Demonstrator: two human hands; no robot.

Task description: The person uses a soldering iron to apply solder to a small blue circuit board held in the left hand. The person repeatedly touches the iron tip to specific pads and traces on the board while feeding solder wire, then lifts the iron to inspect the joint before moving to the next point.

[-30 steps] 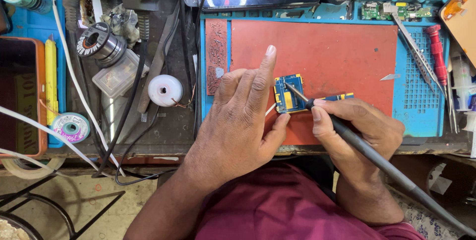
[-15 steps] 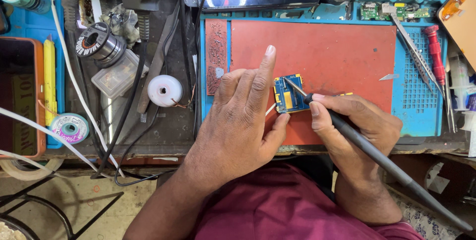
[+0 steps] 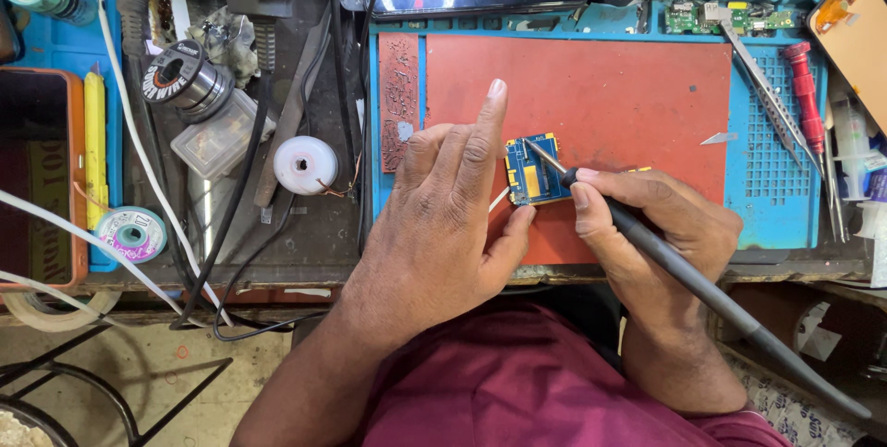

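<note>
Small blue circuit board (image 3: 533,173) sits flat on the red mat (image 3: 601,87), near the mat's front edge, between both hands.

Left hand (image 3: 443,216): fingers extended, not clenched, resting on the mat beside the board's left edge; thumb curls under toward the board's lower corner. Looks like it pins the board by the edge, but I cannot tell if the fingertips actually touch it or only the mat.

Right hand (image 3: 656,225): closed around a black soldering iron (image 3: 684,276), pen grip, thumb and forefinger low on the barrel. Metal tip lies on the board's upper right area.

Handling judgement:
- Board: light, stiff, thin, slides easily on the mat if not held. Fragile at the components and pads.
- Hold by bare edges or corners only, left side is the free one. Keep fingers off the yellow centre part and away from the tip.
- Iron: rigid, grip on the black handle only; cable trails off lower right and can tug.

Nearby: tweezers (image 3: 762,96) and red screwdriver (image 3: 804,91) on the blue tray (image 3: 767,188), white solder spool (image 3: 305,165) left of the mat.
</note>
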